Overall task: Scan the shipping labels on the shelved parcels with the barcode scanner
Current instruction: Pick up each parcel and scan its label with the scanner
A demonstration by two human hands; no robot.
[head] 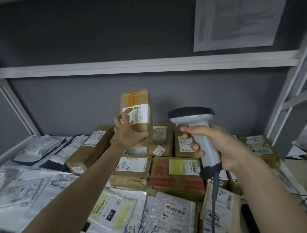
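the left hand (126, 132) holds a brown box (137, 114) upright above the other parcels, fingers spread and curled around its left edge and lower part, thumb under the bottom corner. the box has orange tape along its front and a white label (138, 114) with a barcode across its middle; the label faces the camera and one fingertip lies over its left end.

the right hand (216, 145) grips the handle of a grey scanner (196, 125), fingers wrapped around it, index finger at the front near the trigger. the dark head of the scanner is just to the right of the box, at about the same height as the label, not touching it. if the window points exactly at the label, i cannot tell. a coiled cable (214, 198) hangs down from the handle base.

below, the shelf (10, 150) is full of parcels: brown cartons in the middle and back, one long carton (88, 148) lying at the left with a sticker "1834", a carton with red print (176, 177) under the scanner, and grey and white plastic mailers (23, 181) at the left and front. a printed paper (239, 21) hangs on the dark wall at the upper right.
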